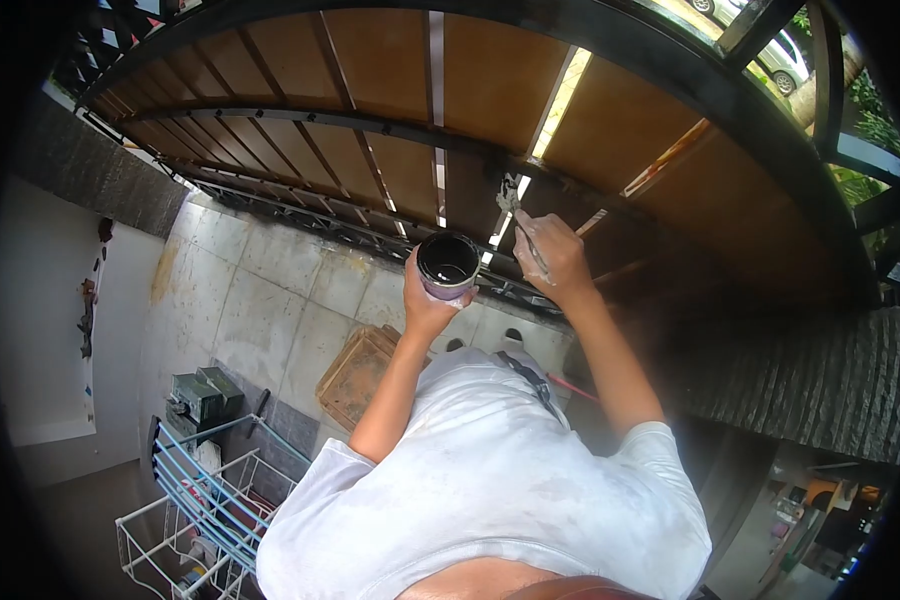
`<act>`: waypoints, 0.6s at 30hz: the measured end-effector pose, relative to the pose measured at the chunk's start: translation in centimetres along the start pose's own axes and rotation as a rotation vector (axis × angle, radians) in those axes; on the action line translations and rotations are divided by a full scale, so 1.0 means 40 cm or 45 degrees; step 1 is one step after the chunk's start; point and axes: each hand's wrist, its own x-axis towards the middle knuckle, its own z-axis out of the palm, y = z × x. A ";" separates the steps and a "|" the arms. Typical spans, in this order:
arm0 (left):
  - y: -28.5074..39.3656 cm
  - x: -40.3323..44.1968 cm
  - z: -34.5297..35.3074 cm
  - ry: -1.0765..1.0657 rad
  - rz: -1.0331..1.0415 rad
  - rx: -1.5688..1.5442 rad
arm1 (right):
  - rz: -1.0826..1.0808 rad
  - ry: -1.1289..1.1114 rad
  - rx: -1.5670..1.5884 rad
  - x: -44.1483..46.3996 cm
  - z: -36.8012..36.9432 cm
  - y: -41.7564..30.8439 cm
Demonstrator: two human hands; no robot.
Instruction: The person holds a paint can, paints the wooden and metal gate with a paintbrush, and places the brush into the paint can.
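Note:
My left hand (pixel 432 302) is wrapped round a small paint can (pixel 444 291) and holds it upright in front of my chest. Dark, glossy paint shows inside the can. My right hand (pixel 551 254) grips a paintbrush (pixel 521 214) by its pale-smeared handle, a little right of the can. The brush head points up and away from me, against or just in front of a bar of the gate (pixel 490 70); whether it touches cannot be seen. The gate has brown panels between dark metal bars. Pale smears mark both hands.
A worn wooden stool or box (pixel 358 368) stands on the tiled floor (pixel 260 310) to my left. A green metal box (pixel 207 397) and a white wire rack (pixel 185 520) are further left. Shelves with tools (pixel 820 520) lie at lower right. Cars (pixel 782 65) show beyond the gate.

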 end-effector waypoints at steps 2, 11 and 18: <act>-0.001 -0.003 -0.001 0.005 -0.025 -0.032 | 0.014 -0.013 -0.107 -0.003 0.023 0.027; 0.017 -0.007 -0.014 0.057 0.013 -0.002 | -0.065 0.104 0.012 -0.020 0.033 -0.010; 0.019 -0.008 -0.013 0.049 0.023 0.017 | -0.037 0.127 -0.083 0.041 0.164 0.013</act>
